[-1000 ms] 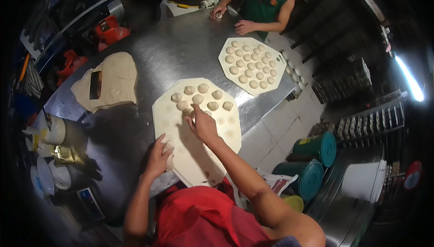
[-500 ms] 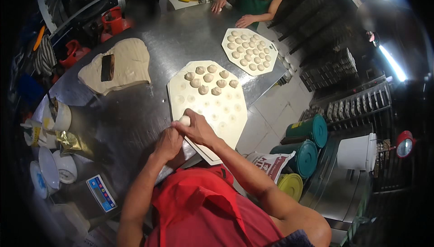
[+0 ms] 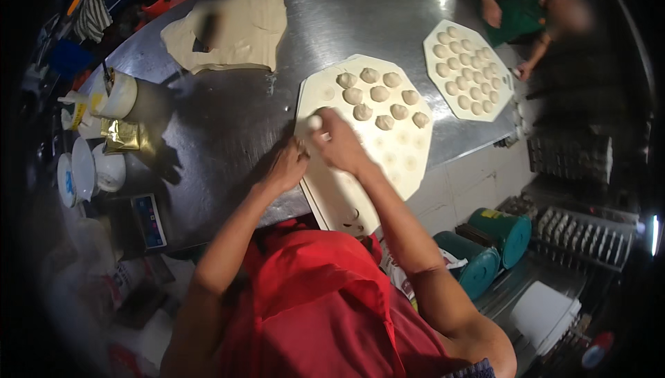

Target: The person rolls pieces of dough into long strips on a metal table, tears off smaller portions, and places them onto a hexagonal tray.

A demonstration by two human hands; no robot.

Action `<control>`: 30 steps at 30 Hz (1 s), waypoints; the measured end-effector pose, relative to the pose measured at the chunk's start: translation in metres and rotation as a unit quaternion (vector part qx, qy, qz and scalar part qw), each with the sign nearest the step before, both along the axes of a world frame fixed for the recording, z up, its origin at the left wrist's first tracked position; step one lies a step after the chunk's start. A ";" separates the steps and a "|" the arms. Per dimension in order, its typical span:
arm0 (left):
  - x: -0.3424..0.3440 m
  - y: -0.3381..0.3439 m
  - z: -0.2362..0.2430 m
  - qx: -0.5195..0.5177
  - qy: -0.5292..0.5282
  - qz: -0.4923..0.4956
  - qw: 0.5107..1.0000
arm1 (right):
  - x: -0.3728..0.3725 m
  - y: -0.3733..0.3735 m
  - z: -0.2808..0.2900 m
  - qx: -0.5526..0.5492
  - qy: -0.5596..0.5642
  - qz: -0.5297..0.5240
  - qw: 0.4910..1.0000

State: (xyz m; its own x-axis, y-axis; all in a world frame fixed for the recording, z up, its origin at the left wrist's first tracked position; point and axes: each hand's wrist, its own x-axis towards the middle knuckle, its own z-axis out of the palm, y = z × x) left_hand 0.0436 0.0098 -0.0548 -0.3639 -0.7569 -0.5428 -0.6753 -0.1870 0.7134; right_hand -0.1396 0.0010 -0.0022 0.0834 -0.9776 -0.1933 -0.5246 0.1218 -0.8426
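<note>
A pale octagonal board [image 3: 414,174] lies on the steel table in front of me, a second board edge showing beneath it. Several pleated dough buns [image 3: 379,93] sit on its far half, and faint round marks cover the nearer part. Over the board's left side, my right hand [image 3: 336,142] is closed, a smooth white dough ball [image 3: 315,122] showing at its fingertips. Just left of it and lower, my left hand [image 3: 286,167] is closed at the board's left edge. Whatever its curled fingers may hold is hidden.
A large dough slab [image 3: 253,28] with a dark blade-like tool [image 3: 207,32] lies far left. Another octagonal board [image 3: 434,37] of dough balls stands far right, near a person in green [image 3: 518,7]. Tubs [image 3: 122,95], a gold packet [image 3: 120,135] and a scale [image 3: 149,221] line the left.
My view has swung, so the table sits differently in it. My right hand has moved away from my left, farther over the board, with the dough ball. The person in green has turned aside.
</note>
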 end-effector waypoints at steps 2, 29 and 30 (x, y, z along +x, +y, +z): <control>0.046 0.031 -0.033 0.016 0.035 0.030 0.999 | -0.014 -0.021 -0.014 -0.062 0.078 -0.005 0.995; 0.147 0.027 0.026 -0.275 0.084 -0.124 0.950 | 0.132 0.060 0.066 0.024 0.026 -0.032 0.999; 0.139 0.031 0.033 -0.302 0.072 -0.119 0.943 | 0.132 0.062 0.055 0.003 -0.039 -0.056 0.998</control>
